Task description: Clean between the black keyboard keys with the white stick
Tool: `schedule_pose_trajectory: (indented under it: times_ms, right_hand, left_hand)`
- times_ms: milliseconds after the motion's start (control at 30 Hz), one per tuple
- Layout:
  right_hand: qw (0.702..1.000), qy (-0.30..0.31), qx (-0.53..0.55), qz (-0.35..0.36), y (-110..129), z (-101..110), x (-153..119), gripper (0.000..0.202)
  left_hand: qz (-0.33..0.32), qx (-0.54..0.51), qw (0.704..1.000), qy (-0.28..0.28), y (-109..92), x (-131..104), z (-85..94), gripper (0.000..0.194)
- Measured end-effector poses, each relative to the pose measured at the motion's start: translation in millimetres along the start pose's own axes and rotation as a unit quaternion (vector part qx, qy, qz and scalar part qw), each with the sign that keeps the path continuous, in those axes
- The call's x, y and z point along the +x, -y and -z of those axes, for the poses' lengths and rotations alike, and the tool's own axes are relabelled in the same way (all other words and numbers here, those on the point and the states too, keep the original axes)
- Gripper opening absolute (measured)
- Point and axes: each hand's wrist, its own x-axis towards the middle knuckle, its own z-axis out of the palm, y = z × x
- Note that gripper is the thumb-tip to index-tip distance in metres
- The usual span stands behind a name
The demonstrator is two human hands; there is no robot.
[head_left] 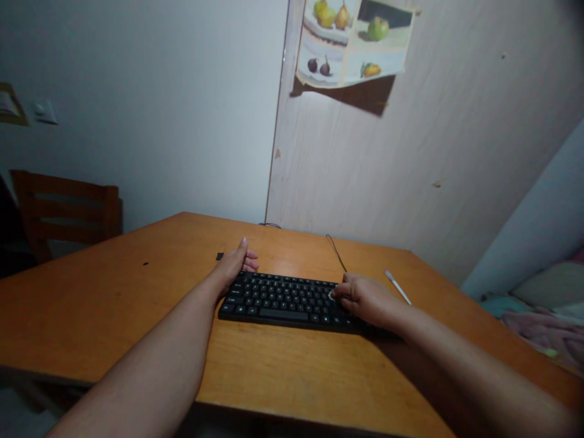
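Observation:
A black keyboard lies on the wooden table, its long side facing me. My left hand rests at its back left corner, thumb up and fingers apart, holding nothing that I can see. Over the right part of the keys is my right hand, its fingers pinched together on a small whitish thing that touches the keys. What that whitish thing is cannot be made out. The keyboard's right end is partly hidden under my right hand and forearm.
Right of the keyboard lies a white pen-like stick. A thin black cable runs behind the keyboard. A small black piece sits beside my left hand. A wooden chair stands at the left; a wall backs the table.

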Motion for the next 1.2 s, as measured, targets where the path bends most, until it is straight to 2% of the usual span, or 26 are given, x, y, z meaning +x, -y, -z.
schedule_pose_trajectory:
  times_ms: [200, 433, 633, 1000, 1100, 1200]
  right_hand:
    - [1.0, -0.005, -0.008, -0.029, -11, 4, -18, 0.026]
    - [0.999, -0.006, 0.016, -0.043, -35, -5, -34, 0.027]
    - [0.998, -0.007, 0.008, -0.063, -45, -8, -44, 0.028]
    - [0.994, 0.024, -0.025, -0.104, -62, 1, -59, 0.024]
    - [0.991, 0.021, -0.046, -0.125, -62, 8, -59, 0.023]
    - [0.992, 0.008, -0.035, -0.124, -49, 16, -50, 0.024]
  left_hand:
    - [0.001, 0.004, 1.0, 0.005, 0, 2, 1.3, 0.077]
    - [0.004, -0.008, 1.0, 0.0, -4, -3, -1.5, 0.071]
    - [0.012, -0.009, 1.0, -0.005, -6, -3, -1.9, 0.072]
    - [0.023, -0.012, 1.0, -0.01, -3, 1, -1.4, 0.072]
    - [0.015, -0.009, 1.0, -0.012, -3, 0, -1.5, 0.073]
    - [0.008, -0.009, 1.0, -0.008, -2, 0, -1.8, 0.072]
